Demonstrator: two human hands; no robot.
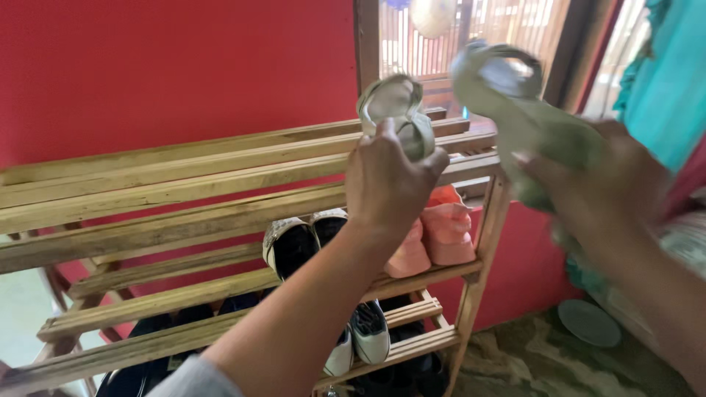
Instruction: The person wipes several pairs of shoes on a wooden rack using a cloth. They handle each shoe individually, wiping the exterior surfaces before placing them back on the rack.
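While both hands are raised in front of a wooden shoe rack [220,176], each one holds a pale shoe. The left hand [390,184], near the centre of the view, has its grip closed around a cream sandal [397,110] with a looped strap, which stands up over the rack's top shelf. The right hand [610,184], out at 3 o'clock and blurred by motion, has its grip wrapped around a second pale sandal [507,95], held in the air beyond the rack's right end, its strap loop pointing toward 12 o'clock. The two sandals are near each other but apart.

The rack is made of rough, unpainted slats with gaps between them, set in tiers that slope down toward 7 o'clock. Its top shelf is bare wood along most of its length, from the left hand out to 9 o'clock. On the middle tier, below the left wrist, stand a pair of dark shoes with glittery pale trim [301,242] and, just beside them at 3 o'clock, a pair of soft pink shoes [441,228]. On the tier below sit white sneakers [364,334], partly hidden by the forearm, with dark shoes in shadow underneath.

Behind the rack is a smooth red wall [147,66]. A slatted window [471,37] sits at 12 o'clock and turquoise cloth [669,81] hangs at 2 o'clock.
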